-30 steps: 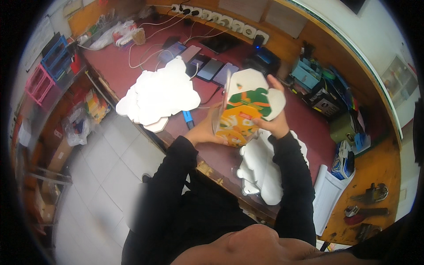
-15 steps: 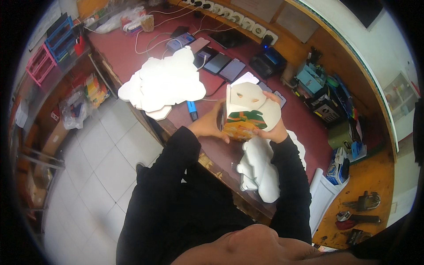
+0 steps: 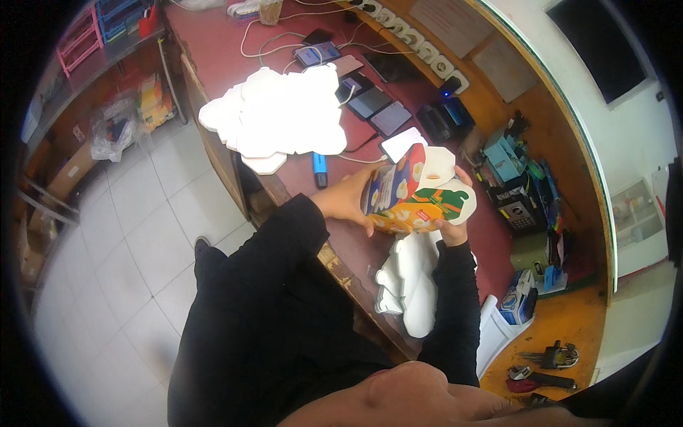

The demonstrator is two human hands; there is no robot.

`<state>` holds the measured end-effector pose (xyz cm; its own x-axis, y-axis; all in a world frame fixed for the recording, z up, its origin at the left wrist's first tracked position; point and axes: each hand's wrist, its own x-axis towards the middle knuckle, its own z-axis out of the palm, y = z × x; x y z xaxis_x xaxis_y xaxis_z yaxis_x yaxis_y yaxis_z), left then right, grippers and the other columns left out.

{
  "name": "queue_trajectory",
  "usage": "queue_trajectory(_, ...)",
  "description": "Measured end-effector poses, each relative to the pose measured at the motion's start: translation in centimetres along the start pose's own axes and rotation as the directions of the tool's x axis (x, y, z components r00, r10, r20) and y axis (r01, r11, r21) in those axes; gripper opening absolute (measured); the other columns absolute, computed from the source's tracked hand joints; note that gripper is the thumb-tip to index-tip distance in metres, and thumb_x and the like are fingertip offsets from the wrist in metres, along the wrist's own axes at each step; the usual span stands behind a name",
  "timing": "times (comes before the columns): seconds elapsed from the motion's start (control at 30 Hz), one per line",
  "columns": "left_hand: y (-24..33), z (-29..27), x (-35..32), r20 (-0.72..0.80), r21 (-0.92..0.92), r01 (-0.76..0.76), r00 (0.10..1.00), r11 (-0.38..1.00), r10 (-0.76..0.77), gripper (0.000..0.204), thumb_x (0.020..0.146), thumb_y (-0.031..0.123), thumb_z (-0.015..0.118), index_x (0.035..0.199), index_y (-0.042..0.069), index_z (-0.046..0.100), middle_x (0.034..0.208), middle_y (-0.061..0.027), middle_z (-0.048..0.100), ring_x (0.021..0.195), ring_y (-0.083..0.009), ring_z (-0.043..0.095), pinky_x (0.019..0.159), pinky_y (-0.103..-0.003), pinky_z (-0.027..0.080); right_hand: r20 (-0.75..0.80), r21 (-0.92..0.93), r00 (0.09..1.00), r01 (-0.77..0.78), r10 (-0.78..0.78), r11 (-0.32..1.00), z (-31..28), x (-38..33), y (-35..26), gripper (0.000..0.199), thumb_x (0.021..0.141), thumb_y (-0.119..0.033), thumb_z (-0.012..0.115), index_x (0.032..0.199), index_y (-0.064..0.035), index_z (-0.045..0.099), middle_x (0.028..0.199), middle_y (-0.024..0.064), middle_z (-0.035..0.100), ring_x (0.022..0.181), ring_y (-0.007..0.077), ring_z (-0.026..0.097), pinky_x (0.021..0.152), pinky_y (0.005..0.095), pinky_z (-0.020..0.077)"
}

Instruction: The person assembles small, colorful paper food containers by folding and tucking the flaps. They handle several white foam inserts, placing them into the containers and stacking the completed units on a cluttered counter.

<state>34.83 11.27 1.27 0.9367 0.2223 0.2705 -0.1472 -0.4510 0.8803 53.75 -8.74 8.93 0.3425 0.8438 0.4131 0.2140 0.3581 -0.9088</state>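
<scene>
1. Left hand (image 3: 348,201), right hand (image 3: 455,233) both clamped on colourful carton (image 3: 405,212), above red worktop (image 3: 213,50).
2. Worktop: white cut-out stack (image 3: 284,110), phones (image 3: 390,118), blue marker (image 3: 320,171).
3. Room: pale tiled floor (image 3: 142,235), sockets (image 3: 425,53) along wooden panel (image 3: 545,115).

Pale tiles cover the floor (image 3: 142,213), with low brown shelving (image 3: 60,135) along the left. A dark red worktop (image 3: 206,43), its edge worn, meets an orange-brown wooden back panel (image 3: 551,135) — white sockets (image 3: 423,51) lined up there. Beyond stands a white wall (image 3: 597,128) — it bears a black rectangular panel (image 3: 597,53).
</scene>
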Motion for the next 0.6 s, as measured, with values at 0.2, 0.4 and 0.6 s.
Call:
queue_trajectory(0.2,-0.7,0.3,0.0,-0.013,0.006,-0.065,0.998,0.998,0.065,0.153,0.042,0.046,0.100,0.161,0.011,0.010,0.155,-0.0233,0.039,0.142,-0.0408,0.040,0.117,-0.052,0.027,0.008,0.117,0.999,-0.039,0.039,0.992,0.4,0.9,-0.7,0.117,0.062,-0.029,0.095,0.153,-0.0062,0.027,0.128,0.0089,0.058,0.122,0.0243,0.059,0.105,0.0386,0.0504)
queue_trajectory(0.4,-1.3,0.6,0.0,-0.005,-0.003,-0.026,1.000,1.000,0.026,0.151,0.048,0.043,0.099,0.163,0.015,0.006,0.160,-0.0238,0.033,0.146,-0.0395,0.036,0.119,-0.054,0.022,-0.014,0.206,0.993,-0.111,0.116,0.972,-0.8,1.2,-1.7,0.109,0.063,-0.024,0.087,0.153,-0.0055,0.028,0.127,0.0092,0.059,0.118,0.0254,0.062,0.104,0.0386,0.0510)
queue_trajectory(0.6,-0.9,0.5,-0.1,-0.013,0.019,-0.053,0.998,0.998,0.054,0.152,0.049,0.041,0.099,0.163,0.017,0.001,0.159,-0.0246,0.033,0.145,-0.0416,0.036,0.120,-0.053,0.024,0.033,-0.026,0.993,-0.109,0.110,0.994,-0.7,1.8,-1.4,0.109,0.064,-0.027,0.089,0.152,-0.0083,0.028,0.123,0.0090,0.058,0.116,0.0225,0.062,0.102,0.0354,0.0506)
